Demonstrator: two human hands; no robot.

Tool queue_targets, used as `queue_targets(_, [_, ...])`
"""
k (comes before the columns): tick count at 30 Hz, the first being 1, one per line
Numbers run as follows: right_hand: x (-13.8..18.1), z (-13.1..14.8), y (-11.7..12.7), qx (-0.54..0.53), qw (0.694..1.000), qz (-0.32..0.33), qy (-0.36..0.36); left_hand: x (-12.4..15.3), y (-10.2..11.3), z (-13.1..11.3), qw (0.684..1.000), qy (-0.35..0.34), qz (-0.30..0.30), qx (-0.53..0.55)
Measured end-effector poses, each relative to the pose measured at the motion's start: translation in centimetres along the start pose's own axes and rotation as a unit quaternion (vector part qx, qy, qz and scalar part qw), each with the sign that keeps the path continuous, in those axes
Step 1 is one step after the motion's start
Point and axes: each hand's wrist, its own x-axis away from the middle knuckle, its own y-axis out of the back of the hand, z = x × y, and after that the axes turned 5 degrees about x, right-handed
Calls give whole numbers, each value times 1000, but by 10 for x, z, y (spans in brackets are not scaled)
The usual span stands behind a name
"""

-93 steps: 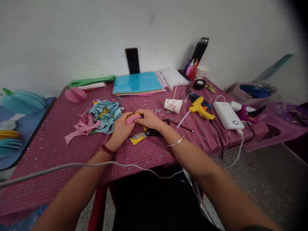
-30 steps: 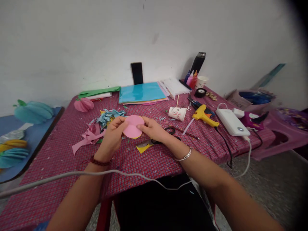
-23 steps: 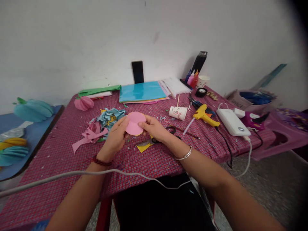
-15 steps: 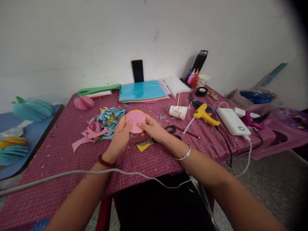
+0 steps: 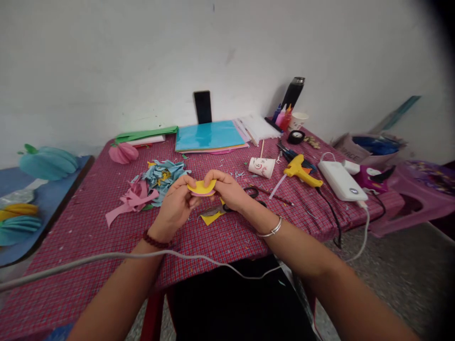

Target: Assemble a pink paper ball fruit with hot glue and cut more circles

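Note:
Between my two hands I hold paper circles [image 5: 202, 187], with yellow showing on top and pink along the lower edge. My left hand [image 5: 177, 201] pinches the left side, and my right hand [image 5: 227, 189] pinches the right side. The circles look bent or tilted. Below them on the cloth lie scissors [image 5: 213, 210] with dark handles, partly hidden by my right wrist, and a yellow paper scrap [image 5: 212, 219]. Left of my hands sits a heap of blue paper scraps [image 5: 161, 174] and pink paper strips [image 5: 133, 199].
A yellow glue gun [image 5: 302, 173], a paper cup on its side [image 5: 261, 166] and a white power bank [image 5: 341, 180] lie to the right. Coloured sheets [image 5: 209, 136] and a phone [image 5: 203, 107] are at the back. A white cable [image 5: 124, 255] crosses over my forearms.
The paper circles have turned from a flat pink face to a bent yellow one. Both hands still hold them at about the same spot, with the thumbs moved onto the yellow.

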Motion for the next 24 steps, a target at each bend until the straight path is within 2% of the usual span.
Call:
queue_targets(8, [-1, 0, 6, 45, 998, -7, 37, -4, 5, -4, 993, 61, -28, 98])
queue_targets(14, [2, 5, 5, 111, 990, 24, 80, -4, 10, 2, 998, 67, -19, 3])
queue_targets(16, [2, 4, 4, 114, 990, 16, 85, -3, 9, 5, 998, 56, -19, -11])
queue_targets(19, [-1, 2, 3, 89, 995, -9, 47, -4, 10, 6, 999, 37, -18, -19])
queue_targets(22, [-3, 1, 4, 66, 998, -10, -13, -6, 12, 4, 999, 20, -16, -25])
queue_targets(24, [-3, 2, 4, 64, 998, -11, -28, -8, 13, 4, 999, 11, -13, -29])
